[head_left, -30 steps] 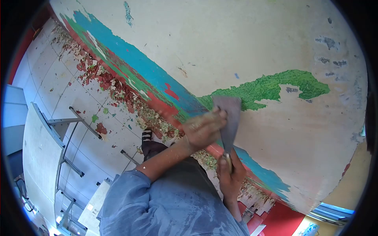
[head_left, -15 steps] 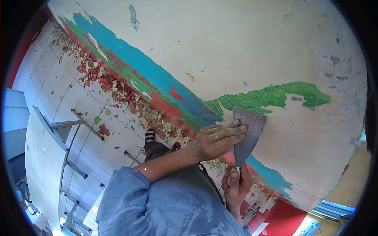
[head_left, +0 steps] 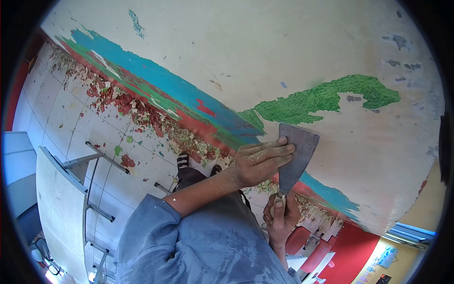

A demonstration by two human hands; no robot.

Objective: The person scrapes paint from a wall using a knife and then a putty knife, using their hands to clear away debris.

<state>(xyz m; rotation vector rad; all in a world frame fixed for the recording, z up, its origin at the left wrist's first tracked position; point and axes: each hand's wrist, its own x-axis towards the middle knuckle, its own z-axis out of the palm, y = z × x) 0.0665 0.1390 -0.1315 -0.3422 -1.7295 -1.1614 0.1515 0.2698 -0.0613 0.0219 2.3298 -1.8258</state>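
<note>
A paint scraper (head_left: 300,152) with a wide, dull metal blade is held up near the wall (head_left: 265,42). Around its short handle, my right hand (head_left: 283,215) is closed, thumb along the front. My left hand (head_left: 259,164) grips the blade's left side, its dusty fingers lying together across the metal and its thumb hidden. Just above the blade's broad edge is a patch of green paint (head_left: 302,104) on the pale scraped wall. A band of blue paint (head_left: 156,78) with green and red below it runs along the wall's lower part.
Paint flakes (head_left: 127,103) litter the tiled floor (head_left: 61,102) along the wall's foot. A pale board with metal legs (head_left: 61,203) stands at left. Red chairs (head_left: 298,240) and a red wall section (head_left: 352,251) show at lower right.
The view has shifted slightly, with the wall's green patch higher in it. The scraper's edge now sits a little farther below that patch. Both hands keep their hold.
</note>
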